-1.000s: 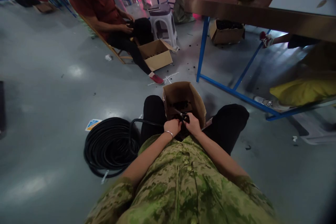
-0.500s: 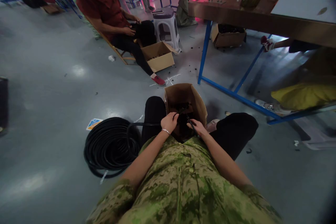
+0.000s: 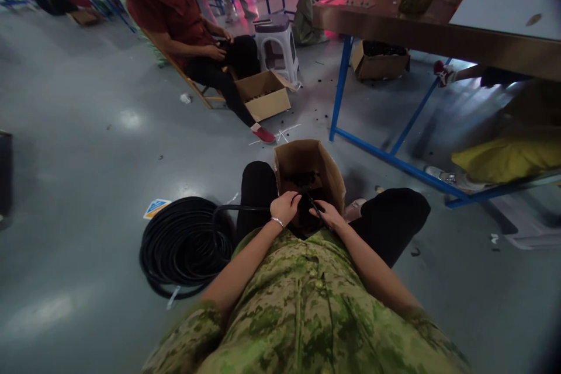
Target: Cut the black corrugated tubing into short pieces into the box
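Both hands grip black tubing over cardboard box; coil lies left

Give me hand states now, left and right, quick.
Left hand: closed on the black hose coming off the coil.
Right hand: grips a thin dark tool over the box; what tool, cannot tell.

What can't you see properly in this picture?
- Head view: the small black piece between the left hand and right hand is too small and dark to tell.
- The dark contents of the cardboard box are hidden in shadow.
- Where the black cable ends is covered by the left hand.
- The table is cut off by the top edge.
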`<state>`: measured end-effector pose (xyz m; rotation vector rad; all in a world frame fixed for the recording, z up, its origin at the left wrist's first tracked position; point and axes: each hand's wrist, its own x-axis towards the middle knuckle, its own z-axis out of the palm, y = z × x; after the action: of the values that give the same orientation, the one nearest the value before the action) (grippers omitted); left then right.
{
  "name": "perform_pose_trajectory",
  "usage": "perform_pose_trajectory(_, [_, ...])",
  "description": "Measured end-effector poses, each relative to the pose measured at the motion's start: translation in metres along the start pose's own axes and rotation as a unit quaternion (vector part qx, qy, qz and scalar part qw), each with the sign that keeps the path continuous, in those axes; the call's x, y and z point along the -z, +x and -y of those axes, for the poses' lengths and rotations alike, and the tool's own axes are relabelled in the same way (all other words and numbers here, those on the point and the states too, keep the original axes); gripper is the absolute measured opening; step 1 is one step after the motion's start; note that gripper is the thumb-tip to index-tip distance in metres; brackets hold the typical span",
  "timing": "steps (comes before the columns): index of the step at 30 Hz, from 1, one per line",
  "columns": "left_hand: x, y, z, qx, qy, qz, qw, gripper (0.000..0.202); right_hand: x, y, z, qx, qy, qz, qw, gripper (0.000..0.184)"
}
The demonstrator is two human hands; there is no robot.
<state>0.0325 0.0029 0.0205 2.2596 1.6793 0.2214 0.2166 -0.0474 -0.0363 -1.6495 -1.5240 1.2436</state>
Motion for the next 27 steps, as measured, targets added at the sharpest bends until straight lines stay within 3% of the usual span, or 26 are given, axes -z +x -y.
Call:
perform_pose_trajectory(18, [0.0038, 0.0014, -0.0032, -0.002, 0.020, 0.041, 0.999, 0.036, 0.0019, -0.0046, 0.0034, 0.037, -0.029, -0.030, 0.998, 0.046])
perform_pose_trajectory(27, [0.0075, 0.0080, 0.0001, 0.003, 0.028, 0.072, 0.997, 0.036, 0.0043, -0.0078, 0.0044, 0.031, -0.125, -0.040, 0.991, 0.047])
